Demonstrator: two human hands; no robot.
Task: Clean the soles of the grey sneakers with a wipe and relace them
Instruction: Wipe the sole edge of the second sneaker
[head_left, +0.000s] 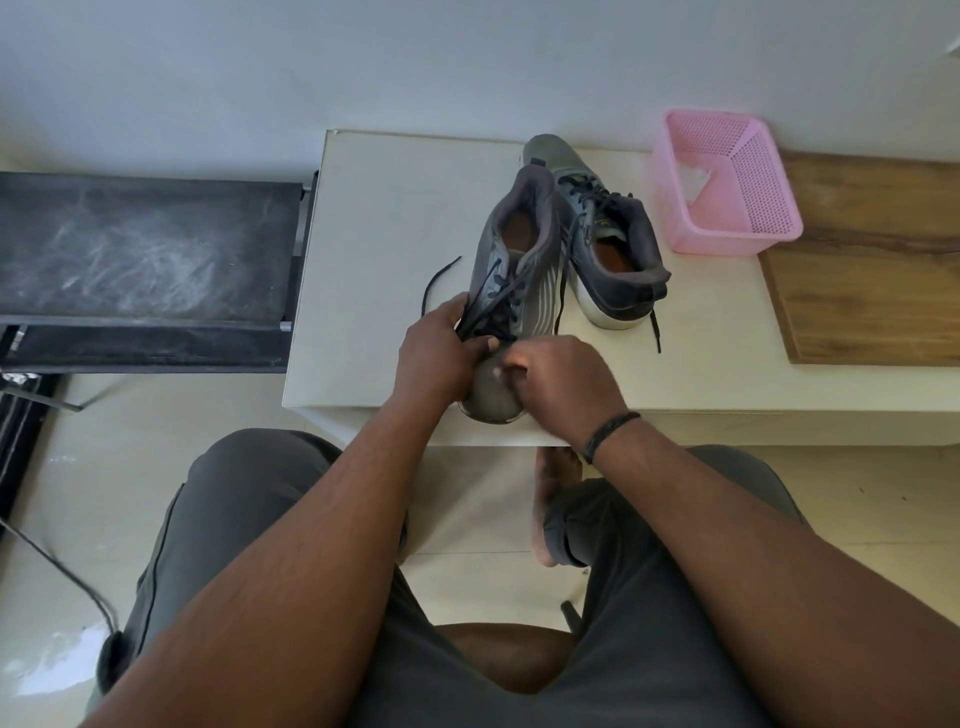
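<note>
Two grey sneakers stand on a white table (395, 218). The near sneaker (511, 260) points its toe toward me, its dark lace (498, 306) partly threaded with a loose end trailing left. My left hand (439, 353) grips the sneaker's left side by the lower eyelets, thumb on the laces. My right hand (563, 379) is curled over the toe and pinches the lace near the lowest eyelets. The second sneaker (605, 234) stands behind and to the right, heel toward me, with its lace hanging loose. No wipe is plainly visible outside the basket.
A pink mesh basket (727, 182) with something white inside stands at the table's back right, beside a wooden board (872, 270). A black dusty surface (145, 260) lies to the left. My knees and a bare foot (556, 499) are below the table edge.
</note>
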